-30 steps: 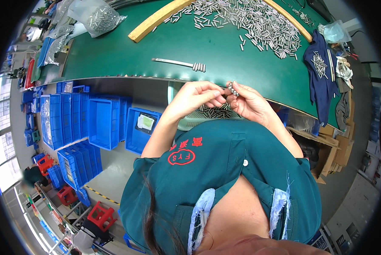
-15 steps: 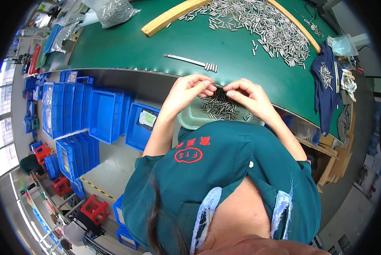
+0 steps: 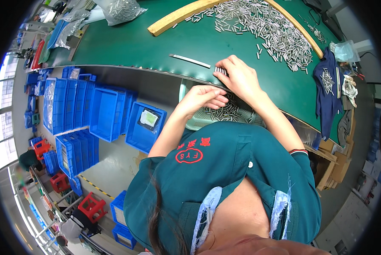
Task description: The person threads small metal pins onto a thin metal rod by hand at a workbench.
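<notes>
My right hand (image 3: 240, 79) reaches over the green table edge, thumb and fingers closed around a short row of small metal pins (image 3: 219, 71) standing side by side on the tabletop. A flat metal strip (image 3: 190, 60) lies just left of that row, with a small gap between them. My left hand (image 3: 204, 100) hovers above a pale green mesh basket (image 3: 199, 123), its fingers curled together; what they hold, if anything, is hidden. Dark metal pins (image 3: 224, 112) fill part of the basket, which sits between my body and the table.
A big pile of shiny pins (image 3: 267, 29) spreads over the far table (image 3: 126, 46), bordered by curved wooden bars (image 3: 177, 19). A plastic bag of pins (image 3: 121, 12) lies far left. Dark blue cloth (image 3: 325, 102) hangs at the right. Blue crates (image 3: 107, 114) stand at lower left.
My hands were together above the basket and have parted. The right went up to the row of pins, which now sits slightly off the strip's end; the left stayed low over the basket.
</notes>
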